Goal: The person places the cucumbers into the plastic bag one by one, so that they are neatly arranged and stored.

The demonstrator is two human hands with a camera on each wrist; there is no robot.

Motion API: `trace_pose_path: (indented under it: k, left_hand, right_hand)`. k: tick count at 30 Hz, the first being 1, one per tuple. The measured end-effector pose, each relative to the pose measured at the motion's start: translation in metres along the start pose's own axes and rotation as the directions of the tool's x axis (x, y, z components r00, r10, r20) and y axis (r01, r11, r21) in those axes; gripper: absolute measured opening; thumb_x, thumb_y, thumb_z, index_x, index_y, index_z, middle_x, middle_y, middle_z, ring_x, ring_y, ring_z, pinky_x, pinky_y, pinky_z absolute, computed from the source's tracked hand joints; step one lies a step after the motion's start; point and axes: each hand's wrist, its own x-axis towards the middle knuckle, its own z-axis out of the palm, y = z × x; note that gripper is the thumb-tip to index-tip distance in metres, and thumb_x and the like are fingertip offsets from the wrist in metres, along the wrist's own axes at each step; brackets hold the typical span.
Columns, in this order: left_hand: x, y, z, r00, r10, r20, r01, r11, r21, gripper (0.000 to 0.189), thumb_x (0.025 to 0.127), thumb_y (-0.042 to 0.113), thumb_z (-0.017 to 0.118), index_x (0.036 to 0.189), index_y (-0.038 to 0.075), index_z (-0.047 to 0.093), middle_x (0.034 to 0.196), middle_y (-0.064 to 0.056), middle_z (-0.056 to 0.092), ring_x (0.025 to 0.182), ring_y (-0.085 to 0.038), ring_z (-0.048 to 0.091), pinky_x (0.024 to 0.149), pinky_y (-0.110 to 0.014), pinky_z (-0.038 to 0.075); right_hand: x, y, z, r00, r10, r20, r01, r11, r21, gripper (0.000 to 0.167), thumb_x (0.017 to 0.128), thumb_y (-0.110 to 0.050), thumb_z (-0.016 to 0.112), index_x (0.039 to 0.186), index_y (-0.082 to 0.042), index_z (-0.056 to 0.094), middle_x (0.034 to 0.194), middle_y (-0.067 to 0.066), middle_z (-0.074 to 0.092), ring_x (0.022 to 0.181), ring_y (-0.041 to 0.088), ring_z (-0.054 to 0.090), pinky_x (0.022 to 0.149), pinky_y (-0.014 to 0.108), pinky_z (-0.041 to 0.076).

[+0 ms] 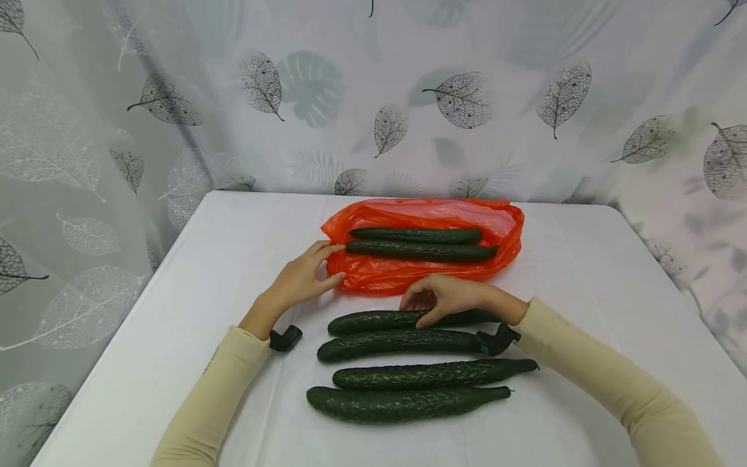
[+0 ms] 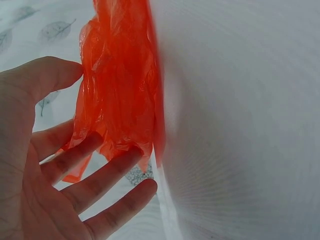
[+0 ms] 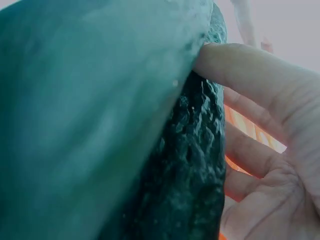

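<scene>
My left hand is at the left end of a red plastic bag, fingers spread and fingertips against its side. In the left wrist view the thin film of the bag lies between thumb and fingers. Two dark green cucumbers, a rear one and a front one, lie side by side in the bag's open mouth. My right hand grips the farthest cucumber of the row in front of the bag. In the right wrist view its thumb is on the near side of this cucumber, with fingers behind.
Nearer me lie three more cucumbers: one close beside the held one, then another, and the nearest. All rest on a white-covered table. A leaf-patterned curtain hangs behind it.
</scene>
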Motion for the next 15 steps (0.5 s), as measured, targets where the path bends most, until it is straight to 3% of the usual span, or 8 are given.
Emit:
trace_pose_path:
  k: [15]
  left_hand:
    - [-0.0003, -0.0009, -0.0005, 1.0, 0.014, -0.008, -0.014, 1.0, 0.001, 0.058, 0.091, 0.036, 0.066, 0.141, 0.012, 0.05, 0.145, -0.012, 0.044, 0.123, -0.035, 0.054, 0.094, -0.055, 0.048]
  right_hand:
    - [-0.0034, -0.0023, 0.0064, 0.997, -0.023, -0.072, 0.02, 0.999, -0.039, 0.033, 0.083, -0.01, 0.078, 0.114, -0.004, 0.07, 0.108, 0.006, 0.071, 0.096, 0.015, 0.065, 0.082, 0.032, 0.056]
